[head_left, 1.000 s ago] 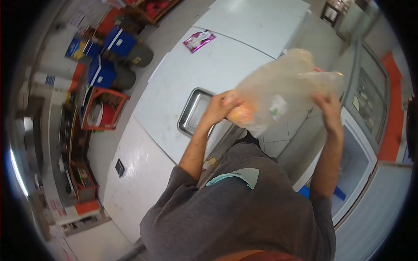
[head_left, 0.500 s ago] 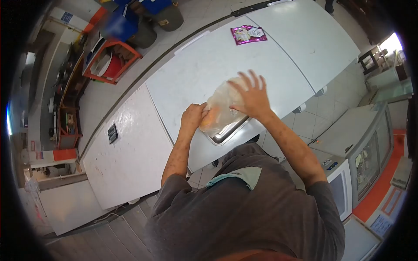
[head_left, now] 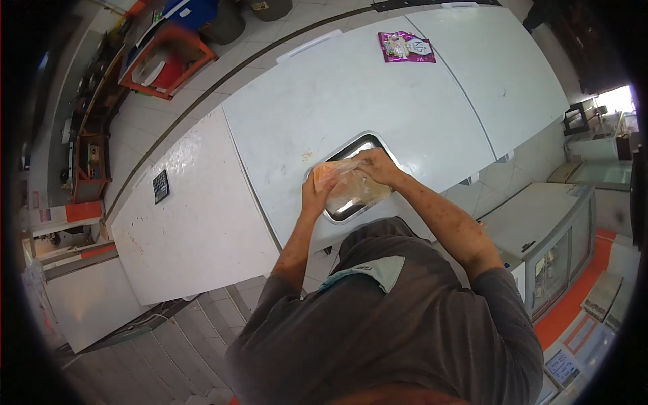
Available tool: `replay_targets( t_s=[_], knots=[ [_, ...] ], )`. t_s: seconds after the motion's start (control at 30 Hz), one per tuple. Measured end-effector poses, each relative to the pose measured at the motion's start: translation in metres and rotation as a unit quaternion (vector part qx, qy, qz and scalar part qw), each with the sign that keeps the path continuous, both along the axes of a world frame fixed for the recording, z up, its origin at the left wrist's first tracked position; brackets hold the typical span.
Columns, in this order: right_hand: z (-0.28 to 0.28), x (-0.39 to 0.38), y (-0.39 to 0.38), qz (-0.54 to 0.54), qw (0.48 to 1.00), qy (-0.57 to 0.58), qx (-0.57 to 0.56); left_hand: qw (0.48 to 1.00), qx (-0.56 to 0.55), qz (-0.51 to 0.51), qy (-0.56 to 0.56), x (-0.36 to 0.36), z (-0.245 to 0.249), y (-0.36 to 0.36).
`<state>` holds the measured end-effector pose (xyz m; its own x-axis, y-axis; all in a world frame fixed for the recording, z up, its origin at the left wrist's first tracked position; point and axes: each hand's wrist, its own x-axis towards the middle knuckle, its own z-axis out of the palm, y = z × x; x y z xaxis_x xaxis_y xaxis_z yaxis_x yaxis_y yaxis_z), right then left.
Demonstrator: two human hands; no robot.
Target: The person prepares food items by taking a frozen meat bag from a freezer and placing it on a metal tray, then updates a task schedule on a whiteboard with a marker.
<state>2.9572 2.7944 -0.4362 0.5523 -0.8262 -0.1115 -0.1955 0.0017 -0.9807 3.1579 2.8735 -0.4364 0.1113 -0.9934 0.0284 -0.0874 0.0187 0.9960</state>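
A clear plastic bag (head_left: 358, 192) with something orange bunched in its left end is held over a rectangular metal tray (head_left: 368, 137). My left hand (head_left: 316, 196) is closed around the orange end, at the tray's left side. With its fingers pinched, my right hand (head_left: 380, 167) grips the bag's gathered part above the tray. The bag's loose part hangs down across the tray and covers much of its inside. What exactly the orange contents are, I cannot make out.
The tray rests on a white table (head_left: 304, 94). A purple printed packet (head_left: 406, 48) lies toward the far edge, and a black calculator (head_left: 160, 187) is on the left tabletop. Right of me stands a glass-fronted fridge (head_left: 547, 270). An orange-framed rack (head_left: 169, 64) is beyond the table.
My right hand has gone from spread fingers over the bag to gripping it. The bag has been gathered up, so more of the tray shows. The whole view has shifted slightly.
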Motion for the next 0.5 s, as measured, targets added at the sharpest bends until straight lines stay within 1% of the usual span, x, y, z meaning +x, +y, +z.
replay_targets(
  t_s=[0.03,0.07,0.1,0.13,0.2,0.23,0.27,0.3,0.33,0.37,0.4,0.43,0.47,0.5],
  knots=[
    [0.006,-0.001,-0.003,0.001,1.0,0.002,0.0,0.996,0.032,0.011,-0.087,-0.003,0.003,0.001],
    [0.016,-0.001,-0.005,0.022,0.994,0.06,-0.085,0.995,0.028,0.043,-0.091,-0.01,0.016,0.001],
    [0.024,-0.002,-0.007,0.044,0.978,0.117,-0.17,0.995,0.03,0.046,-0.089,-0.01,0.014,0.0],
    [0.029,-0.003,-0.009,0.046,0.977,0.118,-0.17,0.997,0.009,0.045,-0.068,-0.009,0.012,-0.004],
    [0.036,-0.006,-0.011,0.133,0.953,0.181,-0.205,0.998,-0.01,0.04,-0.047,0.0,0.015,-0.007],
    [0.04,-0.009,-0.021,0.131,0.953,0.183,-0.205,0.998,0.016,-0.024,-0.056,0.011,0.018,-0.009],
    [0.046,-0.013,-0.035,0.167,0.956,0.185,-0.154,0.993,0.043,-0.087,-0.064,0.017,0.023,-0.011],
    [0.057,-0.015,-0.044,0.202,0.956,0.186,-0.102,0.993,0.044,-0.088,-0.063,0.019,0.035,-0.014],
    [0.067,-0.014,-0.048,0.175,0.965,0.187,-0.056,0.98,0.031,-0.16,-0.118,0.02,0.048,-0.018],
    [0.074,-0.005,-0.046,0.174,0.965,0.188,-0.055,0.958,0.018,-0.23,-0.172,0.02,0.055,-0.023],
    [0.078,0.006,-0.041,0.172,0.957,0.177,-0.15,0.943,-0.013,-0.226,-0.243,0.015,0.052,-0.025],
    [0.082,0.016,-0.038,0.167,0.941,0.165,-0.244,0.943,-0.012,-0.228,-0.243,0.016,0.052,-0.028],
    [0.078,0.025,-0.036,0.168,0.93,0.165,-0.283,0.922,-0.009,-0.222,-0.318,0.016,0.056,-0.032],
    [0.075,0.022,-0.034,0.164,0.93,0.166,-0.282,0.895,-0.007,-0.214,-0.391,0.016,0.059,-0.035]
  ],
)
